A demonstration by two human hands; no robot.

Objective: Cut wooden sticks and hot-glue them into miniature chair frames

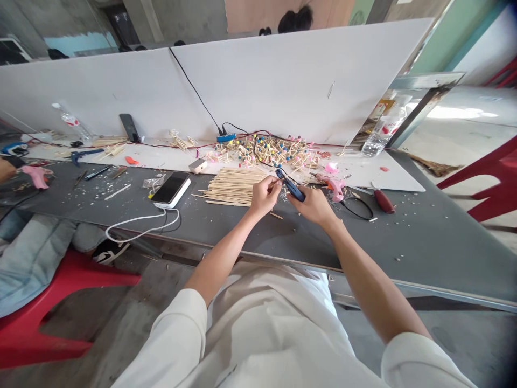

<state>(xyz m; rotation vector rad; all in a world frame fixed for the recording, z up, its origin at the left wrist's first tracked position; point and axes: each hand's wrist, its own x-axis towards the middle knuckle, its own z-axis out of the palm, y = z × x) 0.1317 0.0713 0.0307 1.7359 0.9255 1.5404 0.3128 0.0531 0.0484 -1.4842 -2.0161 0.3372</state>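
My right hand (317,205) is closed around the dark blue handles of a pair of pliers (291,187), whose jaws point up and left. Close beside the jaws, my left hand (264,195) is pinched shut; whatever lies between its fingertips is too small to make out. Just left of my hands lies a row of thin wooden sticks (230,186) on the grey table. Behind them spreads a heap of short stick pieces (270,150) with coloured ends, on a white board. A pink glue gun (337,188) rests to the right of the pliers.
A phone (172,187) lies on a white power bank with a looped cable (141,237). A red-handled tool (383,201) and a plastic bottle (385,129) are at right. A white panel (262,91) stands behind the table (436,237). Another person's jeans-clad leg (36,253) shows at left.
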